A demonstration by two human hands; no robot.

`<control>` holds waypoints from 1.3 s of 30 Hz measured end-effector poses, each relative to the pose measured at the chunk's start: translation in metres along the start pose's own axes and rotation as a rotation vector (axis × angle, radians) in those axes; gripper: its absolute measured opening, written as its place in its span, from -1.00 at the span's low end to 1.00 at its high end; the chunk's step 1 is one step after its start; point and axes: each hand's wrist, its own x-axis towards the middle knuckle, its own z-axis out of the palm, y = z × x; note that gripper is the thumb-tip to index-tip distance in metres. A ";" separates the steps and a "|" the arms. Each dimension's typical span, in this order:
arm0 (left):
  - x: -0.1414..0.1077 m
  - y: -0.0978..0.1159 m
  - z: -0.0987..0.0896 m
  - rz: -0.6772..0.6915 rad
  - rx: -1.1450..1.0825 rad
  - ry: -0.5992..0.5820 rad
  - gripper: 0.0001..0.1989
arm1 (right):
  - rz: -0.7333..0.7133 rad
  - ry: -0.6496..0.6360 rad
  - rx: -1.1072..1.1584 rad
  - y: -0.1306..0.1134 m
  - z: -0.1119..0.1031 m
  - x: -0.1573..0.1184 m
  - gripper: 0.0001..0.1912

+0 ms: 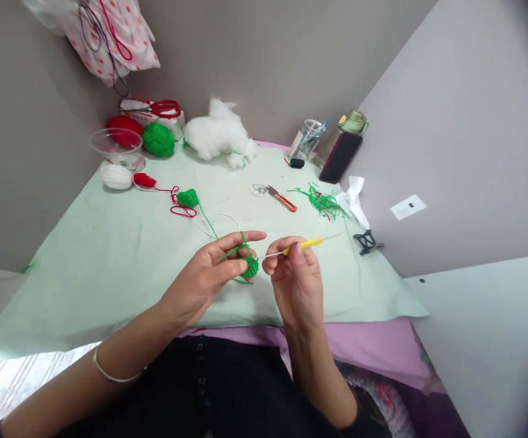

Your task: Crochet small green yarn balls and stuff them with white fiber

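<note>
Pale green cloth [109, 274] below grey walls [264, 67], left grip [202, 274] pinching green crochet [250, 268]; right grip [298, 283] clamped on yellow-handled hook [310, 243]

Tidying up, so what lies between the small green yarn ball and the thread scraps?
The head view shows a clear disc and orange snips between them.

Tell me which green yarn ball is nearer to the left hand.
The small green ball beside loose red yarn is nearer the left hand; the larger green ball is farther back, near the red scissors.
</note>
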 end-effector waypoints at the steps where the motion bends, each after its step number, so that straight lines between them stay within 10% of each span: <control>1: 0.000 -0.001 0.000 0.018 0.044 0.022 -0.60 | -0.023 -0.013 -0.014 0.002 0.001 -0.001 -0.83; 39: -0.003 0.004 0.002 0.078 0.152 0.094 -0.69 | -0.262 0.010 -0.295 -0.002 0.000 -0.009 -0.81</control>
